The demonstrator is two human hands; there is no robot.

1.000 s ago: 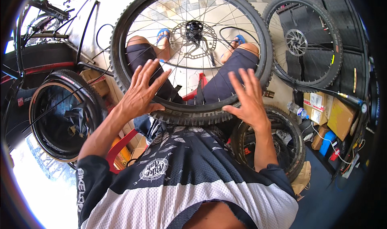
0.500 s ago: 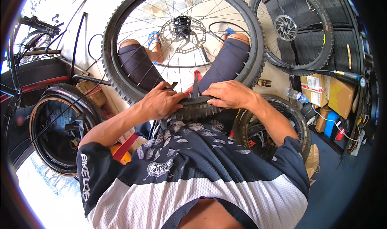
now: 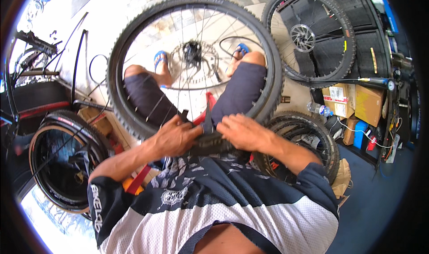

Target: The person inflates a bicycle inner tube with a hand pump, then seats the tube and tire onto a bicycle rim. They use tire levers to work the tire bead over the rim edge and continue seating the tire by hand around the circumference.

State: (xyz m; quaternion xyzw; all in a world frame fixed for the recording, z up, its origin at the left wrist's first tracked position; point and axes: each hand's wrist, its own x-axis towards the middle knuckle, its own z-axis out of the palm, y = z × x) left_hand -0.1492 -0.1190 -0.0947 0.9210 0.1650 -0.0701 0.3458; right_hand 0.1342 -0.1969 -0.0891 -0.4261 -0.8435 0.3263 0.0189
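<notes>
A bicycle wheel with a black knobby tyre [image 3: 115, 75] stands between my legs, its near edge against my lap. Its hub [image 3: 192, 53] and a brake disc show through the spokes. My left hand [image 3: 175, 135] is closed over the near tyre, left of its middle. A small dark flat piece [image 3: 184, 115] sticks up by its fingers; I cannot tell whether it is held. My right hand [image 3: 245, 131] presses curled fingers on the same tyre, just to the right. Between the hands a dark strip [image 3: 208, 122] rises near the rim. The fingers hide the tyre's edge.
Another wheel with a disc [image 3: 302, 38] leans at the far right. Tyres lie at the left [image 3: 36, 164] and right [image 3: 330, 142]. Cardboard boxes [image 3: 368, 104], a water bottle [image 3: 319, 108] and a pump [image 3: 375, 82] are to the right. Bicycle frames [image 3: 35, 44] stand far left.
My right hand has come closer to my left along the near tyre, its fingers more curled. The wheel's far side sits lower in the picture, and the whole view has shifted slightly.
</notes>
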